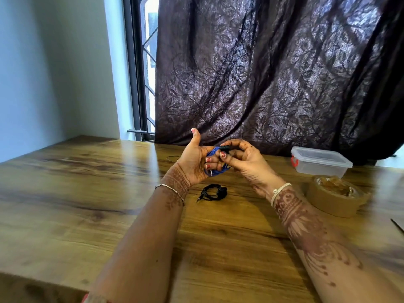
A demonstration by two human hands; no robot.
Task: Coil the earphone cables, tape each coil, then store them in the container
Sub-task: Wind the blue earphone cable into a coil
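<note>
A blue earphone cable (pixel 215 168) is wound in loops around the fingers of my left hand (pixel 196 162), whose thumb points up. Its silver plug hangs below those fingers. My right hand (pixel 244 159) pinches the cable's dark earbud end at the top of the coil. Both hands are held above the wooden table (pixel 87 193). A black earphone cable (pixel 213 192) lies coiled on the table just below my hands, its plug pointing left. A clear plastic container (pixel 320 161) with its lid on stands at the right. A roll of brown tape (pixel 335 195) lies in front of it.
A dark patterned curtain (pixel 273 73) hangs behind the table's far edge, with a barred window (pixel 146 68) to its left. A thin wire loop (pixel 172 159) lies on the table left of my left hand. A thin dark object (pixel 396 224) shows at the right edge.
</note>
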